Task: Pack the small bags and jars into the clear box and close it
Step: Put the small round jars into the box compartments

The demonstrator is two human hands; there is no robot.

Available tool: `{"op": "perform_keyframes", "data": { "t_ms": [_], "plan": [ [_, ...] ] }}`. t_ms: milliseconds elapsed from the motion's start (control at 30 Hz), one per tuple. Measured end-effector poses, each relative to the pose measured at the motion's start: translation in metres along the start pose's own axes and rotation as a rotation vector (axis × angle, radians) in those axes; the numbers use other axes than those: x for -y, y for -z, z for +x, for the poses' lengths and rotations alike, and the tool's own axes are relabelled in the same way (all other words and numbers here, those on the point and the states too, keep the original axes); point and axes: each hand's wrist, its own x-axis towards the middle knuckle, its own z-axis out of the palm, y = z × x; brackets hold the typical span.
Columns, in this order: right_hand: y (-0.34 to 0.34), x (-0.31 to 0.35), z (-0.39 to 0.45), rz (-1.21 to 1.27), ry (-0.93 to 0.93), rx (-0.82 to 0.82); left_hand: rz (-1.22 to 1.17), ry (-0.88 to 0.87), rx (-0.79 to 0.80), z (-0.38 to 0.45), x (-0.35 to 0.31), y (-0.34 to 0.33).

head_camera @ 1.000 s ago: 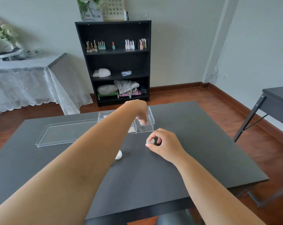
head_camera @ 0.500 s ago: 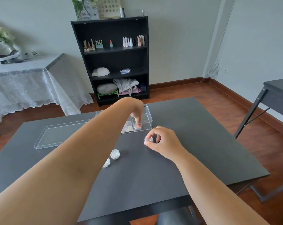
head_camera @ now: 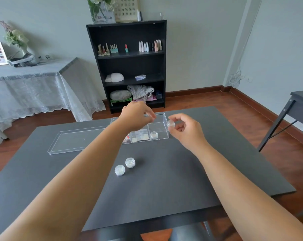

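The clear box (head_camera: 163,117) stands open at the far middle of the dark table (head_camera: 182,171). One small jar (head_camera: 154,135) sits in its right compartment, and small bags (head_camera: 140,136) lie in the compartment left of it. My right hand (head_camera: 185,129) pinches another small jar (head_camera: 170,123) at the box's right end. My left hand (head_camera: 136,115) hovers above the box with loose fingers and nothing in them. Two more jars (head_camera: 130,162) (head_camera: 119,170) rest on the table nearer to me. The clear lid (head_camera: 74,141) lies flat left of the box.
A black bookshelf (head_camera: 130,66) with bottles and cloths stands against the far wall. A table with a lace cloth (head_camera: 34,87) is at the left. Another dark table (head_camera: 300,101) is at the right over wooden floor.
My left hand has lifted out of the box, leaving a jar in the right compartment. My right hand has carried its jar up and toward the box's right end.
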Motion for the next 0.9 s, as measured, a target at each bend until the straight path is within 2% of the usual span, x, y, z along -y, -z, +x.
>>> {"op": "perform_keyframes", "data": {
  "t_ms": [67,200,300,400,533,733,900],
  "plan": [
    [0.0,0.006,0.018,-0.093,0.001,0.075,0.01,0.024,-0.054,-0.022,0.011,-0.004],
    [-0.008,0.012,0.051,-0.39,0.039,0.299,0.078,0.055,-0.002,-0.058,0.029,-0.023],
    [-0.015,0.023,0.069,-0.559,-0.023,0.476,0.079,0.063,-0.026,-0.071,0.035,-0.036],
    [-0.021,0.034,0.083,-0.753,-0.081,0.641,0.082,0.077,0.031,-0.074,0.037,-0.045],
    [-0.026,0.042,0.094,-0.83,-0.151,0.8,0.181,0.033,0.041,-0.076,0.04,-0.05],
    [-0.03,0.04,0.098,-0.821,-0.182,0.885,0.201,0.031,0.012,-0.076,0.041,-0.054],
    [-0.025,0.035,0.099,-0.814,-0.176,0.884,0.213,0.02,0.001,-0.075,0.043,-0.056]
  ]
}}
